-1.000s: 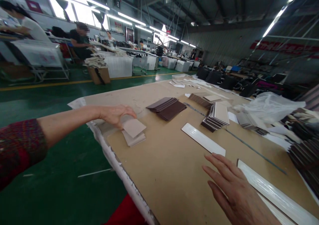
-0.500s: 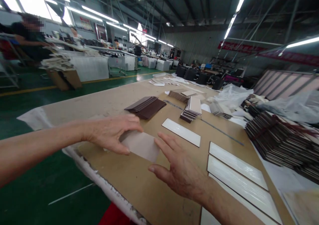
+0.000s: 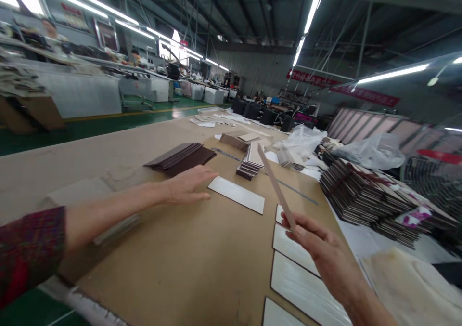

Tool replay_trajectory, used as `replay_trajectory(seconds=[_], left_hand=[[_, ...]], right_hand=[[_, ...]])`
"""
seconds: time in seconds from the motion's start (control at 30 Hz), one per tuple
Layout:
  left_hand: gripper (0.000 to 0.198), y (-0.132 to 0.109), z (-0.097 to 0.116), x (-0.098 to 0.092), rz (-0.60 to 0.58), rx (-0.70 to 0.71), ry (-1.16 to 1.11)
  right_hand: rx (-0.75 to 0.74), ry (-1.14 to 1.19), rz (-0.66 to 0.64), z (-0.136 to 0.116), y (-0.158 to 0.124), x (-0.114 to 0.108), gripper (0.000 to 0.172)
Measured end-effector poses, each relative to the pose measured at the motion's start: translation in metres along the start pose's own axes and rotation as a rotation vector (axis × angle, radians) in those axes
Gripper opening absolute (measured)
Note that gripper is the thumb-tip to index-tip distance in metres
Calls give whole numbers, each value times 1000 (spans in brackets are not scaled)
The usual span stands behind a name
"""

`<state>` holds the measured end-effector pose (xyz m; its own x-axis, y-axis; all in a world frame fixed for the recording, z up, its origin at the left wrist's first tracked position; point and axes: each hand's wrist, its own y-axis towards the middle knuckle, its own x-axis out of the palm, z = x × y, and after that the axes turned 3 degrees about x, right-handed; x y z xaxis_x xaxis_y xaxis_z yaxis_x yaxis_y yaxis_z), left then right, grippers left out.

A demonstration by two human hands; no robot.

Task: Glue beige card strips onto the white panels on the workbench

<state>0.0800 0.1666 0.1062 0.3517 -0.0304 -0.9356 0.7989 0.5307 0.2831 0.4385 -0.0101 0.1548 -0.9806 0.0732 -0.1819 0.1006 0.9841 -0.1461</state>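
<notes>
My right hand [image 3: 325, 249] pinches the lower end of a thin beige panel [image 3: 275, 184], raised above the table and seen almost edge-on. My left hand [image 3: 189, 184] is open, fingers stretched out. Its fingertips lie beside the left end of a white, glossy panel [image 3: 238, 194]; whether they touch it I cannot tell. Below and beside my right hand are several more white panels [image 3: 303, 285] in a row, partly covered by the hand and forearm. Just beyond my left hand lies a fanned stack of dark brown panels [image 3: 184, 157].
A leaning stack of pale-faced panels [image 3: 250, 160] stands mid-table [image 3: 202, 258], with a grey strip [image 3: 296, 191] on its right. Tall piles of dark-edged panels [image 3: 361, 191] and clear plastic [image 3: 371, 150] line the right side. A blurred pale sheet [image 3: 86, 191] lies under my left forearm.
The beige panel, earlier between both hands, is now lifted and tilted upright in my right hand, farther right. My left hand has let go of it and reached forward. The view has turned right.
</notes>
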Motion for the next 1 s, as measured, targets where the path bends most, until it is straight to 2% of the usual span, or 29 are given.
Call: replay_trajectory(seconds=[0.1,0.17,0.23,0.4,0.6,0.7,0.8,0.9,1.0], left_hand=[[70,41,-15,41,-101,73,-19],[79,66,-20,62,-140,83,-17],[90,85,-24,76,-185,72,-9],[109,107,-34,84,-307,5,1],[112,116,-37,83,-364,-46,-34],[105,110,-32,79,-359,-34,-52],[101,86,-18,72,-346,-12,-71],[102,44,3,61,-335,-3,-90],[100,-9,32,52,-318,13,-123]], right_hand=[[27,231,-38,4,-8,-1,51],[39,260,-25,6,-9,2,51],[40,249,-7,8,-8,2,52],[35,231,3,13,-11,-8,47],[40,202,6,15,-20,-12,44],[33,168,12,14,-25,-11,44],[24,116,24,13,-32,-10,46],[27,63,6,16,-43,-10,47],[42,-5,-74,20,-57,-9,49]])
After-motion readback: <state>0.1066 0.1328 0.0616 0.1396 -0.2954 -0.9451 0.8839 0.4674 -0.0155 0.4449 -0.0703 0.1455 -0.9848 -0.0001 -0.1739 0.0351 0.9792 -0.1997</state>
